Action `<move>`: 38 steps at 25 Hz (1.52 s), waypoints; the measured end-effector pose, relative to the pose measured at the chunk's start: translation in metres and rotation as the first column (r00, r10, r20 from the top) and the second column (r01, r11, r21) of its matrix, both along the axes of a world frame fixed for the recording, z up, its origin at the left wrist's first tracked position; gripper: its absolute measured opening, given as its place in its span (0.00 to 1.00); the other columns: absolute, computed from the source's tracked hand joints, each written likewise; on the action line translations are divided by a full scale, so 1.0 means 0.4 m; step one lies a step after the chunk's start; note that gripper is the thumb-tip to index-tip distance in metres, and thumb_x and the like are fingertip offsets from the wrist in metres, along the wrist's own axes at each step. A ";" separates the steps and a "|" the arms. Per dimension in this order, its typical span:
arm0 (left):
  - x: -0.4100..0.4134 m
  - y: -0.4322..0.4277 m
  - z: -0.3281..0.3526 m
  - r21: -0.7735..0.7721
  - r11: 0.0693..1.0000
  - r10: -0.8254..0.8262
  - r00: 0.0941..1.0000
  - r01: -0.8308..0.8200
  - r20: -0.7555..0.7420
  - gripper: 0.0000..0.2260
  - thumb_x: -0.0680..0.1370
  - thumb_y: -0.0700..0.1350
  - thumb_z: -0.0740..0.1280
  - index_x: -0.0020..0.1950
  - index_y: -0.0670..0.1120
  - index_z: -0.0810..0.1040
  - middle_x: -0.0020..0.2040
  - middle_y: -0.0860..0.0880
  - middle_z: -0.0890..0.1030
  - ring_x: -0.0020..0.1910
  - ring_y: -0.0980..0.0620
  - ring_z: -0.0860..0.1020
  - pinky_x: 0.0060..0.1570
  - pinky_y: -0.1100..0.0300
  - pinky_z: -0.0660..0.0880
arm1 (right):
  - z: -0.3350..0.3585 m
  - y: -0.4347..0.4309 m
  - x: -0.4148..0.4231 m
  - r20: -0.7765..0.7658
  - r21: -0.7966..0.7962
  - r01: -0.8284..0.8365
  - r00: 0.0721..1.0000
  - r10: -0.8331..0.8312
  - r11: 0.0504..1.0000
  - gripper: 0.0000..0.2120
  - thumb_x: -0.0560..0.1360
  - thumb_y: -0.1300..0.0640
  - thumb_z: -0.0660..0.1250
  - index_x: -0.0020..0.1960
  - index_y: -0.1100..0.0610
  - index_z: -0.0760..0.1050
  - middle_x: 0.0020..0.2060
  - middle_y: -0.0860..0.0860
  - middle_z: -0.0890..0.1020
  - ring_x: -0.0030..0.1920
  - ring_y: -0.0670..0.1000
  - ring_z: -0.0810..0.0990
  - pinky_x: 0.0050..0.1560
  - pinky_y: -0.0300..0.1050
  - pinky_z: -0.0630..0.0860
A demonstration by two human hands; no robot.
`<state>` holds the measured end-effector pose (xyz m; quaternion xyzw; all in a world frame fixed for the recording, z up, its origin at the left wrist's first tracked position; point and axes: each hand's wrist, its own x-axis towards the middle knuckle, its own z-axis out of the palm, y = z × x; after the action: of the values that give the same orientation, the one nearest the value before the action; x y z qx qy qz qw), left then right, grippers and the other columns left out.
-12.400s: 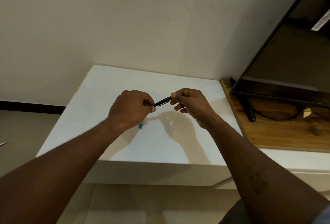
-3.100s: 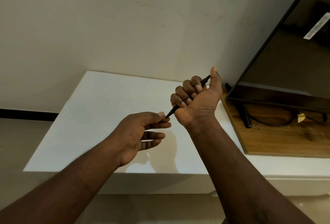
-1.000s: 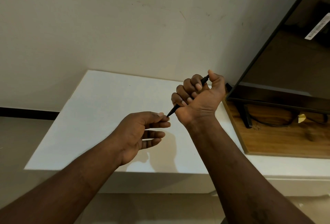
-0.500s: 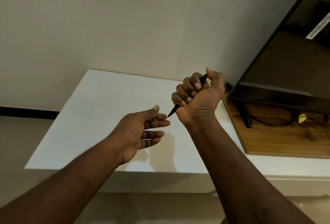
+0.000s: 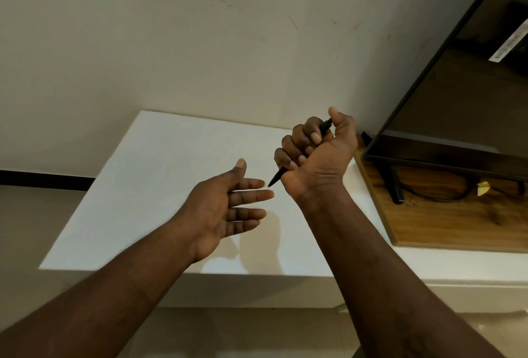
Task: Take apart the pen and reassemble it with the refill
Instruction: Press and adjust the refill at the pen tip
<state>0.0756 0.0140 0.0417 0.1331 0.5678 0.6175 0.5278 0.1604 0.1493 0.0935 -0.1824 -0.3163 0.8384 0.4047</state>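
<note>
pen [image 5: 276, 179] | right hand [image 5: 317, 157] grips it | left hand [image 5: 225, 206] released, empty | TV sticker [image 5: 511, 42] unreadable

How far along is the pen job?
Done, apparently: the pen looks whole. In hand: the right hand grips it, thumb at its top end; the left hand is open near the tip. Left: perhaps setting it on the white table.

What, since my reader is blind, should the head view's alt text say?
The right hand grips a black pen in its fist, tip pointing toward the open left hand, above a white table. A TV stands at right.
</note>
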 end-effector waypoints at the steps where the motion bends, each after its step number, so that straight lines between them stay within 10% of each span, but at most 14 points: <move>1: 0.000 0.000 0.001 0.003 1.000 0.003 1.000 -0.003 0.000 0.23 0.83 0.63 0.62 0.62 0.46 0.84 0.55 0.47 0.89 0.44 0.46 0.89 0.39 0.55 0.84 | 0.000 -0.001 0.000 0.006 0.000 -0.003 1.000 0.003 1.000 0.24 0.80 0.42 0.58 0.31 0.54 0.60 0.24 0.48 0.57 0.24 0.47 0.52 0.25 0.39 0.52; 38: 0.008 0.002 -0.022 -0.022 1.000 -0.007 0.997 0.005 -0.077 0.08 0.82 0.46 0.70 0.52 0.48 0.88 0.51 0.50 0.90 0.45 0.49 0.86 0.38 0.59 0.82 | -0.003 -0.002 -0.004 -0.013 0.052 -0.007 1.000 0.008 0.999 0.24 0.81 0.43 0.57 0.32 0.55 0.58 0.23 0.49 0.57 0.23 0.48 0.52 0.27 0.39 0.51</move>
<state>0.0789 0.0149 0.0328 0.1524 0.5940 0.6041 0.5088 0.1588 0.1486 0.0925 -0.1652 -0.3360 0.8325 0.4083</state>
